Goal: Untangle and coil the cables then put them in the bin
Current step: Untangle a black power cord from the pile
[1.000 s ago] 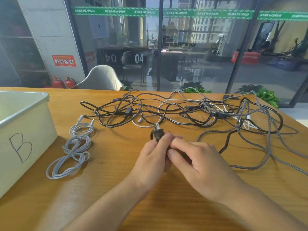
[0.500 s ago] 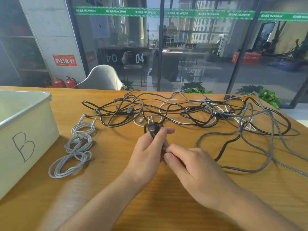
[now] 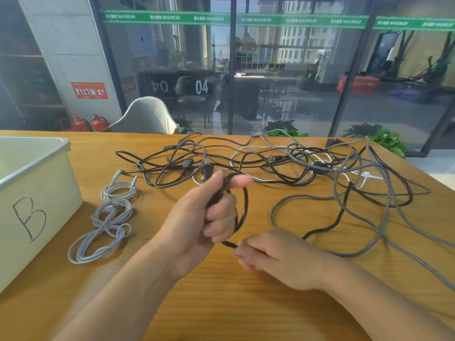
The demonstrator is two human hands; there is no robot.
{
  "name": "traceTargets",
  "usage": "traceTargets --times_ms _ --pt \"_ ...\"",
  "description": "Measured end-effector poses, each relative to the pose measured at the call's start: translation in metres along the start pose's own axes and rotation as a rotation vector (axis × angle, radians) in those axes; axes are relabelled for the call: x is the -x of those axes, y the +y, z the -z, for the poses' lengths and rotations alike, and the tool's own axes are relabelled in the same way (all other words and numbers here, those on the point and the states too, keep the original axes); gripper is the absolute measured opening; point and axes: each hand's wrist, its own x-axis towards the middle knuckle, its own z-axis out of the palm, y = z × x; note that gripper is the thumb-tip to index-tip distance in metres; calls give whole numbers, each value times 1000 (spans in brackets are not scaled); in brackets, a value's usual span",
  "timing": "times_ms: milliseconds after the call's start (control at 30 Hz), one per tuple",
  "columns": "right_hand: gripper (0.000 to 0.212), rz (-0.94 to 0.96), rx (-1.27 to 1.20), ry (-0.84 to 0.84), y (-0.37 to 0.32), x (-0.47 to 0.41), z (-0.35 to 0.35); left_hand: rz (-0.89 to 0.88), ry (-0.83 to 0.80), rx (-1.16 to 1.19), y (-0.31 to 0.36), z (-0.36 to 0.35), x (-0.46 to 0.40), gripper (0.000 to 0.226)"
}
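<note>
Black cable [image 3: 242,212] held between both hands above the middle of the desk [image 3: 221,303]. Left hand [image 3: 197,222] raised, fingers curled round the cable just below its plug [image 3: 206,171]; the plug projects above the thumb and forefinger, and the forefinger [image 3: 242,180] extends toward the desk's right edge over the cord. From this grip the cord arcs outward past the curled fingers in one loop and returns downward to the right hand [image 3: 278,257]. Right hand low over the desk, palm down, thumb and fingertips [image 3: 240,252] pinching the cord at the loop's lower end; the remainder of the cord emerges behind this hand and runs toward the desk's right edge, then up into the tangled cables [image 3: 307,168]. Tangled cables, black, white and braided grey, spread along the far edge of the desk from its centre to the far right corner, with grey braided strands trailing down the right edge. Coiled grey cable [image 3: 108,217] lying flat on the desk toward the left edge, apart from both hands and near the bin [image 3: 37,183]. Bin, white, marked "B" on its near wall, standing at the left edge of the desk; its interior is only partly in view. Beyond the far edge, a pale chair [image 3: 145,116] and a glass partition [image 3: 270,70].
</note>
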Motion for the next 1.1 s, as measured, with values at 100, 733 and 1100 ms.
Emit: traceTargets --times_ms 100,733,1100 --pt "59 -47 65 18 20 1 10 101 -145 -78 -3 0 2 40" --pt "37 11 244 994 39 9 49 240 -174 -649 -25 -2 -1 42" --pt "22 80 51 828 -9 6 16 30 5 -507 -32 -2 -9 42"
